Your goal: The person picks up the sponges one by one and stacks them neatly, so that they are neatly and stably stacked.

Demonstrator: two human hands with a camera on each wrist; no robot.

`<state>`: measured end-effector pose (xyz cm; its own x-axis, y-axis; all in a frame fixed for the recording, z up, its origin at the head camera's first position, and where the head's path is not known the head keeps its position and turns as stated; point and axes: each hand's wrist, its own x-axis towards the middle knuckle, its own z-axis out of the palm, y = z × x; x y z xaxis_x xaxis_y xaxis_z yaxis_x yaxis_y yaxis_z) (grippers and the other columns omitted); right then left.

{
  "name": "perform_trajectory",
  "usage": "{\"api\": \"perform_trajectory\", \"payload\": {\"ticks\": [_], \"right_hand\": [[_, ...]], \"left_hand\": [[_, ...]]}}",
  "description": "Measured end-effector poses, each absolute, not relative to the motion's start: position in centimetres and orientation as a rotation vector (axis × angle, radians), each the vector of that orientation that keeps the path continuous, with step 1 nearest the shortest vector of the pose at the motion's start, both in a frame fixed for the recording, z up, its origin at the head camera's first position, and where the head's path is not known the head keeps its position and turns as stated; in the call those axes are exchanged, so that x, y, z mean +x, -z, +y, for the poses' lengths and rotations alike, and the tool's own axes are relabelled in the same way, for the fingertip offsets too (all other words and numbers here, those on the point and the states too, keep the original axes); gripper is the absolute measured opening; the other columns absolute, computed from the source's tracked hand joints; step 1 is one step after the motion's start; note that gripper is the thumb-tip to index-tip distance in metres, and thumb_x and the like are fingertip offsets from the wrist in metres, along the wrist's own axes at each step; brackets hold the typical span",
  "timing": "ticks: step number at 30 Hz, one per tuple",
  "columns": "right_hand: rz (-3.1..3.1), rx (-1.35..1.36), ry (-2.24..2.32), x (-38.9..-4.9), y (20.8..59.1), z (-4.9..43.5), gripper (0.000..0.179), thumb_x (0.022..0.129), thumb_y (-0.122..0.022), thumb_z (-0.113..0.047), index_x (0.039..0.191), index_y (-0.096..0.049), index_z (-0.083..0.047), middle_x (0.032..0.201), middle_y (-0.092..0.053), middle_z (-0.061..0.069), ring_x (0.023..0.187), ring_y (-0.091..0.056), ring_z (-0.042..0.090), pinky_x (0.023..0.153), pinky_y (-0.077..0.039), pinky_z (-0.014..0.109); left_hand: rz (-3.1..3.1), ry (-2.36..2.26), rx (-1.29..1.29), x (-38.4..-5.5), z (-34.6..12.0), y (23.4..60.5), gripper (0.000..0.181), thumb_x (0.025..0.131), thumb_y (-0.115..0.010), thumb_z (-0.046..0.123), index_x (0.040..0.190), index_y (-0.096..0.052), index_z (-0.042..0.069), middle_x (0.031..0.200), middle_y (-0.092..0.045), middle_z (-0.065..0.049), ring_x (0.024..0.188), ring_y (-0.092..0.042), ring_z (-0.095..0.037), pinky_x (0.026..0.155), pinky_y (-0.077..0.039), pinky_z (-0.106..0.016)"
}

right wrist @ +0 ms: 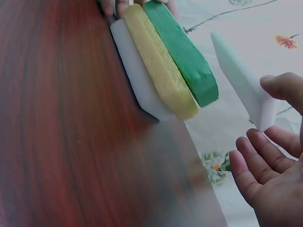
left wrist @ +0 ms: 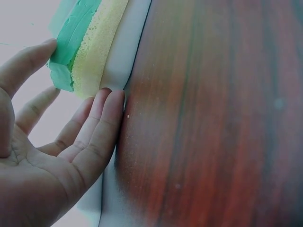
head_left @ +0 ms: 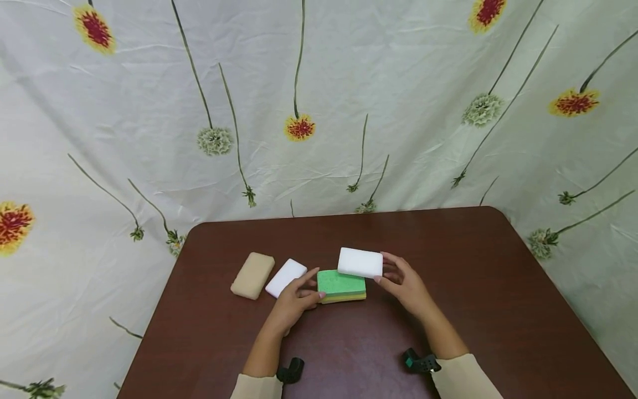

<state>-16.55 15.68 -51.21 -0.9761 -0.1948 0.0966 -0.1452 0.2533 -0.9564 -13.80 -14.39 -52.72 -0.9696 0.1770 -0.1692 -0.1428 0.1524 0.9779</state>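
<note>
Near the middle of the table lies a stack: a green sponge on top, a yellow sponge beneath it and a white sponge at the bottom. My left hand touches the stack's left end, thumb and fingers spread along the corners and sides. With thumb and fingers, my right hand pinches another white sponge by its right end. That sponge is tilted and held above the green one, apart from it in the right wrist view.
To the left on the dark red-brown table lie a beige sponge and a further white sponge, partly behind the left hand. A flower-patterned cloth hangs behind the table's far edge.
</note>
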Motion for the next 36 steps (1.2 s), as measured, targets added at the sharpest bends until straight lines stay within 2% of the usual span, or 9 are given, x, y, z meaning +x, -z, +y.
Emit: {"api": "perform_trajectory", "payload": {"ticks": [12, 20, 27, 32, 36], "right_hand": [[2.422, -0.489, 1.825, -16.3, 51.5, 14.1, 0.063, 0.089, -0.079, -0.016, 0.145, -0.052, -0.008, 0.137, -0.056, 0.012, 0.128, -0.055, 0.032, 0.101, -0.052, 0.039], [2.42, -0.535, 1.773, -16.2, 51.5, 13.4, 0.064, 0.088, -0.08, -0.018, 0.145, -0.053, -0.012, 0.14, -0.056, 0.011, 0.131, -0.052, 0.032, 0.103, -0.05, 0.048], [2.428, -0.564, 1.727, -16.3, 51.6, 13.2, 0.062, 0.089, -0.079, -0.019, 0.145, -0.054, -0.015, 0.145, -0.053, 0.011, 0.136, -0.049, 0.031, 0.104, -0.05, 0.049], [2.42, -0.592, 1.728, -16.4, 52.0, 13.3, 0.063, 0.089, -0.079, -0.017, 0.146, -0.052, -0.007, 0.146, -0.052, 0.012, 0.137, -0.048, 0.033, 0.103, -0.05, 0.051], [2.422, -0.602, 1.715, -16.4, 52.1, 13.2, 0.063, 0.089, -0.079, -0.017, 0.146, -0.052, -0.006, 0.147, -0.051, 0.012, 0.138, -0.047, 0.034, 0.103, -0.05, 0.051]], "left_hand": [[2.173, -1.894, 0.001, -13.9, -14.5, 52.9, 0.072, 0.089, -0.079, 0.021, 0.153, -0.046, 0.021, 0.132, -0.054, -0.018, 0.105, -0.068, -0.02, 0.082, -0.059, -0.038], [2.169, -1.903, 0.0, -13.8, -14.5, 52.8, 0.068, 0.088, -0.08, 0.02, 0.149, -0.051, 0.026, 0.132, -0.055, -0.015, 0.108, -0.067, -0.02, 0.085, -0.059, -0.037], [2.19, -1.894, -0.005, -13.9, -14.4, 52.9, 0.067, 0.087, -0.08, 0.018, 0.147, -0.053, 0.027, 0.131, -0.056, -0.015, 0.109, -0.066, -0.022, 0.083, -0.057, -0.031], [2.202, -1.884, -0.015, -13.9, -14.4, 53.0, 0.068, 0.087, -0.08, 0.017, 0.148, -0.052, 0.027, 0.132, -0.055, -0.015, 0.11, -0.066, -0.022, 0.084, -0.056, -0.03], [2.205, -1.871, -0.011, -13.9, -14.4, 53.0, 0.068, 0.087, -0.08, 0.019, 0.148, -0.052, 0.028, 0.133, -0.055, -0.014, 0.11, -0.066, -0.022, 0.085, -0.055, -0.03]]}}
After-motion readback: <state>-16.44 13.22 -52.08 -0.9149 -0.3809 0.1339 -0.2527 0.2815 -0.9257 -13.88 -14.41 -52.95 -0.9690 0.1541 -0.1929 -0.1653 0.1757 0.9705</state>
